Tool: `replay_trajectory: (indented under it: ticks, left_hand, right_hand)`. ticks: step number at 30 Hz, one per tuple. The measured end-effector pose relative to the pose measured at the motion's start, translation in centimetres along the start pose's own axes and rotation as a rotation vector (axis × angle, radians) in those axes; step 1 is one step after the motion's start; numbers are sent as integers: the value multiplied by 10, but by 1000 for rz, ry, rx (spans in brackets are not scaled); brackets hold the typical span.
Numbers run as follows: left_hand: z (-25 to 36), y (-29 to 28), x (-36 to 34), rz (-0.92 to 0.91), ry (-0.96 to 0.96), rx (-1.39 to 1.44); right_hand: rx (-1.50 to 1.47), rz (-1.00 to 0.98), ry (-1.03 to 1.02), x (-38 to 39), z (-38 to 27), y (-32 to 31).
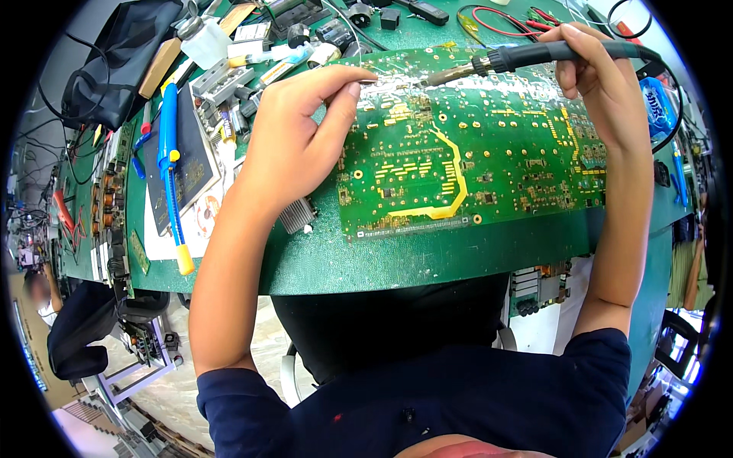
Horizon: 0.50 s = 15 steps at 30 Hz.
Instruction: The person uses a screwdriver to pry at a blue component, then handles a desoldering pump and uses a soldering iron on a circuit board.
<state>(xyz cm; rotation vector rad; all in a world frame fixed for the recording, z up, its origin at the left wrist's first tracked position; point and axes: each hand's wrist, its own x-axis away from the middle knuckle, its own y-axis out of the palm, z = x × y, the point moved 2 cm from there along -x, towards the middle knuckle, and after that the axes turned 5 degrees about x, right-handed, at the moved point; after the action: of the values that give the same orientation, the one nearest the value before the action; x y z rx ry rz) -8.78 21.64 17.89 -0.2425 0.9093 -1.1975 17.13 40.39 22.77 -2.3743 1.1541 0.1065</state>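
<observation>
A large green circuit board [504, 145] with gold pads and a thick yellow trace lies on the green table. My right hand [603, 76] is closed around the black handle of a soldering iron [527, 55]. The iron slants down to the left, its tip close to the board's upper left part, where glare hides whether it touches. Just left of that tip, my left hand [301, 133] is pinched over the board's upper left edge. Something thin and dark shows at its fingertips, too small to name.
Left of my left arm lies a blue desoldering pump [169, 149] with a yellow end. A white bottle [202, 42] and assorted small parts crowd the back left. Red and black leads [504, 23] lie at the back. A blue packet [657, 107] sits right of my right hand.
</observation>
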Motion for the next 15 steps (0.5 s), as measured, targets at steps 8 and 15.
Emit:
replay_trajectory:
  ticks: [8,15]
  left_hand:
    - [-4,10,4,-37,-92,126]
    - [-10,3,6,-83,-118,367]
  right_hand:
    - [6,-9,24,-2,2,5]
    - [17,-53,-3,-4,6,4]
